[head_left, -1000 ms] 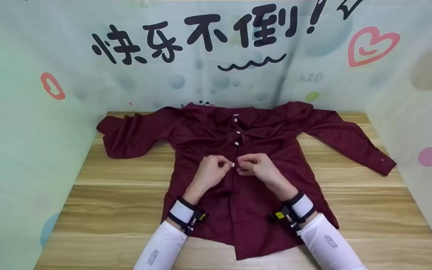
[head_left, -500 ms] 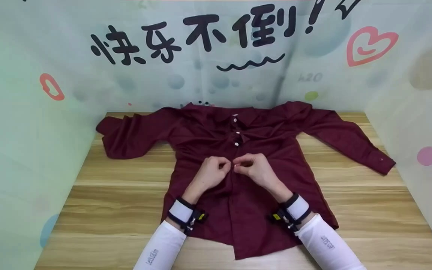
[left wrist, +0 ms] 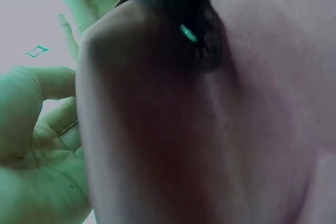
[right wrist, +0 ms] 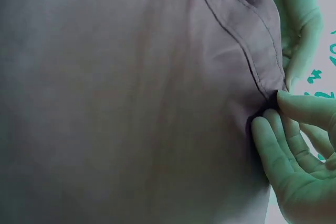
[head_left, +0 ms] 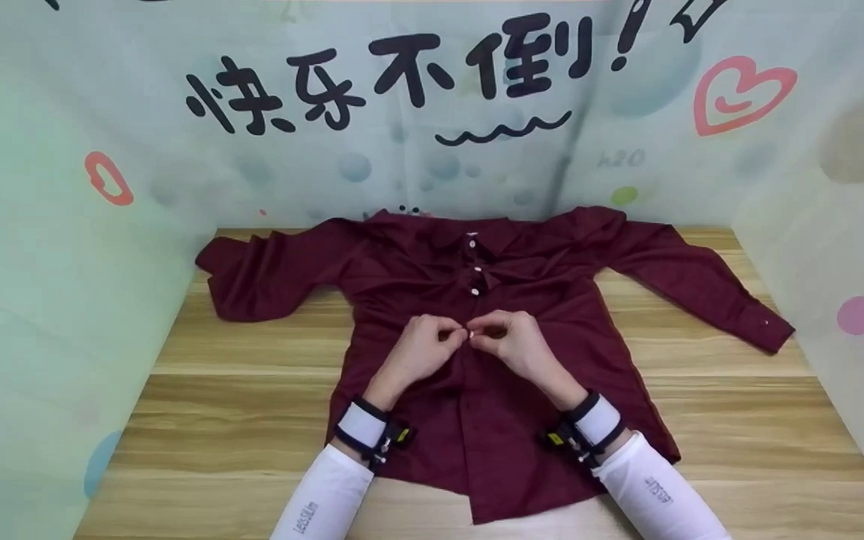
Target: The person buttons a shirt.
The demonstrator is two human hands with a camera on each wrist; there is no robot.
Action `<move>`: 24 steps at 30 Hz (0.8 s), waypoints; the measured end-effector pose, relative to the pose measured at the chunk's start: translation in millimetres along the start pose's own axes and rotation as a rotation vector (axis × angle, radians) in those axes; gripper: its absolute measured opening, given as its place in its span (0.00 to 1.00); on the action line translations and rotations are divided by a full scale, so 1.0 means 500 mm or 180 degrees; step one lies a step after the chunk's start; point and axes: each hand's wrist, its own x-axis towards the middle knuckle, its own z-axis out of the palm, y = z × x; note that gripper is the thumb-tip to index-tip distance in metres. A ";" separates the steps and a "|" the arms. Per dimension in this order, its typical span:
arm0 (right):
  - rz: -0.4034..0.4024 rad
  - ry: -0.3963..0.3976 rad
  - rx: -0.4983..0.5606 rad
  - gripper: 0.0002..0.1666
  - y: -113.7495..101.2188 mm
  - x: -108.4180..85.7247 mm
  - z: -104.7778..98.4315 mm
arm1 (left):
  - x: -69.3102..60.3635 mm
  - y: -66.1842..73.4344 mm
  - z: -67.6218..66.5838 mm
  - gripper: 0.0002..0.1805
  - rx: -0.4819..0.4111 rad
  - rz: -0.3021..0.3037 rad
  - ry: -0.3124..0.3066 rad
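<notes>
A dark red long-sleeved button-up shirt [head_left: 409, 262] lies front up on the table, collar at the far side. My left hand [head_left: 424, 349] pinches its front edge at mid-placket. Against it, the right hand [head_left: 508, 337] pinches cloth between thumb and fingers, with a small white button [head_left: 471, 334] showing at the fingertips. In the right wrist view the right hand [right wrist: 299, 153] grips the stitched edge, the other hand partly hidden behind the cloth. The left wrist view shows raised cloth with a button [left wrist: 188, 33] in a dark fold. Farther up the placket sit several white buttons.
A wood-grain table [head_left: 237, 405] lies under the shirt. Printed fabric walls [head_left: 327, 165] stand at the back and both sides. One sleeve [head_left: 709, 285] stretches out to the right, while the left sleeve [head_left: 259, 285] is bent.
The right hand has moved slightly left until its fingertips meet the left hand's. The white button, earlier exposed by the left fingertips, now shows between the right fingers.
</notes>
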 end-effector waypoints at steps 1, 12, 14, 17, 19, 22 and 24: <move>0.0113 -0.0034 0.0172 0.11 0.000 0.000 -0.002 | 0.000 0.001 0.001 0.10 0.0014 -0.0020 0.0020; 0.1081 -0.0435 0.0966 0.14 -0.030 0.000 -0.016 | -0.004 0.008 0.010 0.09 0.0073 -0.0069 0.0193; 0.1026 -0.0461 0.0923 0.13 -0.046 -0.004 -0.017 | -0.006 0.010 0.011 0.09 0.0098 -0.0053 0.0194; 0.0906 -0.0475 0.0856 0.12 -0.059 -0.008 -0.020 | -0.008 0.011 0.013 0.08 0.0119 -0.0023 0.0194; 0.0835 -0.0494 0.0835 0.11 -0.058 -0.008 -0.022 | -0.008 0.011 0.013 0.08 0.0090 0.0001 0.0188; 0.0739 -0.0518 0.0842 0.11 -0.045 -0.007 -0.021 | -0.007 0.009 0.009 0.08 -0.0027 0.0009 0.0158; 0.0713 -0.0523 0.0928 0.10 -0.027 -0.003 -0.018 | -0.005 0.007 0.006 0.08 -0.0142 -0.0038 0.0143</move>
